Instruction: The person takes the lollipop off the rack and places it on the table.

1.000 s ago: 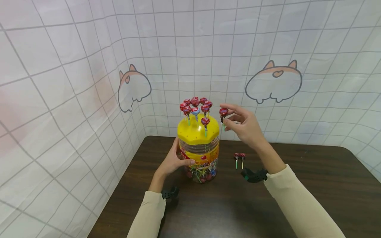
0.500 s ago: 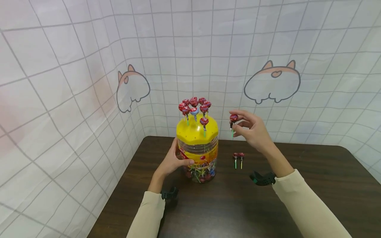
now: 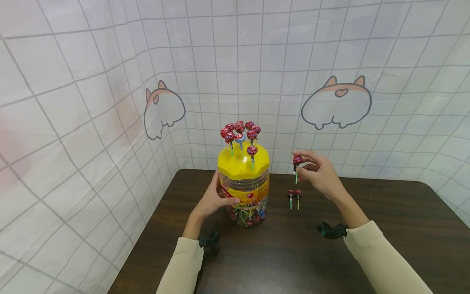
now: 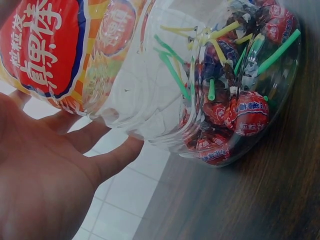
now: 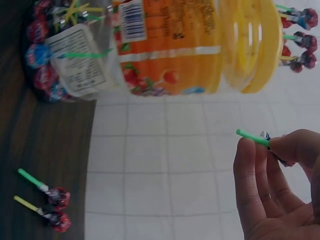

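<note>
A tall, clear plastic jar [image 3: 253,198] stands upright on the dark wood-grain worktop [image 3: 286,257], its glossy wall ribbed with rings below the lid and wrapped in a yellow, orange and red printed label. The left hand [image 3: 213,201] holds it with a wide grip, the thumb lying across the front of the label and the fingers spread round the far side. On top sits a domed, smooth yellow lid [image 3: 238,164], dotted with small holes, in which a cluster of lollipops [image 3: 239,127] stands upright, round heads uppermost; most wear crinkled red wrappers and one is pale blue. Through the jar's see-through base show more wrapped balls and thin green and yellow sticks, heaped at odd angles. Apart from the jar, above the worktop, the right hand [image 3: 321,174] has a narrow grip, thumb and fingertips pinching a single lollipop [image 3: 297,160] with a shiny, dark red ball at the top and a slim green stick pointing down. Just below it, two loose lollipops [image 3: 299,192] lie side by side on the worktop, one stick green, the other yellow. Behind hangs a softly rippled white sheet [image 3: 264,94] ruled with grey squares.
</note>
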{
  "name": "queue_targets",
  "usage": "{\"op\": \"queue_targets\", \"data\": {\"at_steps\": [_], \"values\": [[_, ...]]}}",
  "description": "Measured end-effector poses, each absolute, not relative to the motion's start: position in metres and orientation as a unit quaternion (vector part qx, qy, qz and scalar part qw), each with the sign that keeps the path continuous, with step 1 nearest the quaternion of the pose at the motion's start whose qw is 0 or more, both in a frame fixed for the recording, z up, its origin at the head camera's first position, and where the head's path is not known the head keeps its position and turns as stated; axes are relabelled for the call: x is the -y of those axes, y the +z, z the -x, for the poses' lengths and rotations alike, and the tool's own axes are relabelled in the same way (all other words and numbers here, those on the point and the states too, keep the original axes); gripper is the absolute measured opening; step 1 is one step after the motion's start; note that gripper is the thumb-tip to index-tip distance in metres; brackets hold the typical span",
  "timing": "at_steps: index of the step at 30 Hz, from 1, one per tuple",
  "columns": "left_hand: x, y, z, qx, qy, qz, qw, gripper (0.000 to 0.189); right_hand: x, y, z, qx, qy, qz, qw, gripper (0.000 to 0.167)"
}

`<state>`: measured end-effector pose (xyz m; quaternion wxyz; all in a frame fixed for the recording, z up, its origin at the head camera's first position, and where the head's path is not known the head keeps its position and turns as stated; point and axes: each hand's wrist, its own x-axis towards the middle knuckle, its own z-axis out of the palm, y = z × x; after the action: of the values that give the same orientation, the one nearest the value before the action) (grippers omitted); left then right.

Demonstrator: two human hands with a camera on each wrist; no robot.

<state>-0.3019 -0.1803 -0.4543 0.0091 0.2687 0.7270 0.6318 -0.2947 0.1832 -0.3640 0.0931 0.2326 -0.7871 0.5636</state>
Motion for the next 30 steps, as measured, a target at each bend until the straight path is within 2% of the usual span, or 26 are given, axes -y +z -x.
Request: {"op": "queue_targets", "data": {"at_steps": [30], "values": [[0.18,-0.454,0.302,-0.723,0.636,-0.27,0.011,0.104,-0.217,-0.433,0.315,0.802,0.574,-0.163,0.033,0.053]]}}
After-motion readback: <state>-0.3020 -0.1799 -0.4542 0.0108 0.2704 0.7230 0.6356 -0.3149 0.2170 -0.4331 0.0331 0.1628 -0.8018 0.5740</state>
